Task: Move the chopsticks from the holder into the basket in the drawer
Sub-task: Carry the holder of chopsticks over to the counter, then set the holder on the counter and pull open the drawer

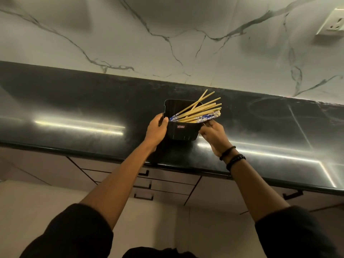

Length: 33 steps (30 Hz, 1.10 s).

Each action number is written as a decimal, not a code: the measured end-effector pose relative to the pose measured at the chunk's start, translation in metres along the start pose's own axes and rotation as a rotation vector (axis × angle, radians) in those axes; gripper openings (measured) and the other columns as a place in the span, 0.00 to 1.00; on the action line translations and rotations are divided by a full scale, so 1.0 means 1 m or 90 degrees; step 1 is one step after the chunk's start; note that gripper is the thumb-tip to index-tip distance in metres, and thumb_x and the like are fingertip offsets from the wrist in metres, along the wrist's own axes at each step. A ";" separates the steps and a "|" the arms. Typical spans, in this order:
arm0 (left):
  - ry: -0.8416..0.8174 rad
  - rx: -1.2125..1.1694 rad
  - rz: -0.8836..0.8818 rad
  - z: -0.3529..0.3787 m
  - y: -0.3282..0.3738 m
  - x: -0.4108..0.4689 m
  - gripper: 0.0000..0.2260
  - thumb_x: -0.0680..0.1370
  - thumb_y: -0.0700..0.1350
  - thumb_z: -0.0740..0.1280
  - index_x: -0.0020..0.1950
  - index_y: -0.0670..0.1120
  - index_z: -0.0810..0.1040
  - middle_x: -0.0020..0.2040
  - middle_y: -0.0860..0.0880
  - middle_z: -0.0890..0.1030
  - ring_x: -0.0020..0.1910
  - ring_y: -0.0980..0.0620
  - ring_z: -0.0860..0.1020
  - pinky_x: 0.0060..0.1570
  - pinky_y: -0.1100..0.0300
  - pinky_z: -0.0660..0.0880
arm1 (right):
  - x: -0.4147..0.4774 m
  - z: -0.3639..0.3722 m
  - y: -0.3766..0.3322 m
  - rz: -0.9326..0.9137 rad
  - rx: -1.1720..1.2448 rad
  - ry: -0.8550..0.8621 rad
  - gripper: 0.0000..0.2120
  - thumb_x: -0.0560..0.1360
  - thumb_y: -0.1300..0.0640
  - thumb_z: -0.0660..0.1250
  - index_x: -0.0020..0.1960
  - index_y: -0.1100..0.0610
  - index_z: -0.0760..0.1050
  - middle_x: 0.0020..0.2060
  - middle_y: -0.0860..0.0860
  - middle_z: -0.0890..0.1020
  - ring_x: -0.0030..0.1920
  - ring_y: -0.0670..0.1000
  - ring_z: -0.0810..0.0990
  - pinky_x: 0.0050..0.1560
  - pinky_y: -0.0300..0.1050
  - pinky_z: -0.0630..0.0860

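A black rectangular holder point(183, 132) stands on the dark countertop point(74, 108). Several pale wooden chopsticks point(200, 110), some with blue-and-white patterned ends, lean out of it to the right. My left hand point(157, 130) grips the holder's left side. My right hand point(214, 135) is at the holder's right corner, its fingertips pinching the blue-patterned ends of the chopsticks. The basket is not in view, and the drawers below are closed.
Closed drawers with black handles point(144, 173) sit under the counter edge. A marble-patterned wall rises behind the counter, with a white socket point(331, 23) at the upper right. A light floor lies below.
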<state>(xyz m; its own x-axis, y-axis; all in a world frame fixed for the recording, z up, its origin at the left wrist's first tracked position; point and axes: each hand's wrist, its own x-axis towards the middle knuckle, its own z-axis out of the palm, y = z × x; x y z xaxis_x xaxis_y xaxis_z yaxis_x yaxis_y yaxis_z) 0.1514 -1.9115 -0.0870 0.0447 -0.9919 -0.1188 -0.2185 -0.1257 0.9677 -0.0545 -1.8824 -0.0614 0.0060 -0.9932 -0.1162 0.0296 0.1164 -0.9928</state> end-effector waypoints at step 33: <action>0.321 0.054 -0.455 -0.055 -0.247 -0.025 0.29 0.77 0.49 0.67 0.71 0.37 0.61 0.70 0.37 0.66 0.65 0.38 0.71 0.60 0.48 0.71 | -0.078 0.118 0.198 -0.057 -0.545 -0.201 0.21 0.82 0.48 0.55 0.74 0.49 0.60 0.63 0.41 0.67 0.62 0.39 0.65 0.62 0.33 0.65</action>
<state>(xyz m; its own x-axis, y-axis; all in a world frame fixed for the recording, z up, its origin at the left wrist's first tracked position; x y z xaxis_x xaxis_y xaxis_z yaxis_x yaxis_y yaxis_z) 0.2574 -1.8549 -0.3106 0.6196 -0.5523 -0.5577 -0.0447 -0.7342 0.6774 0.0692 -1.7813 -0.2456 0.3152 -0.9372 -0.1496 -0.7075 -0.1269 -0.6953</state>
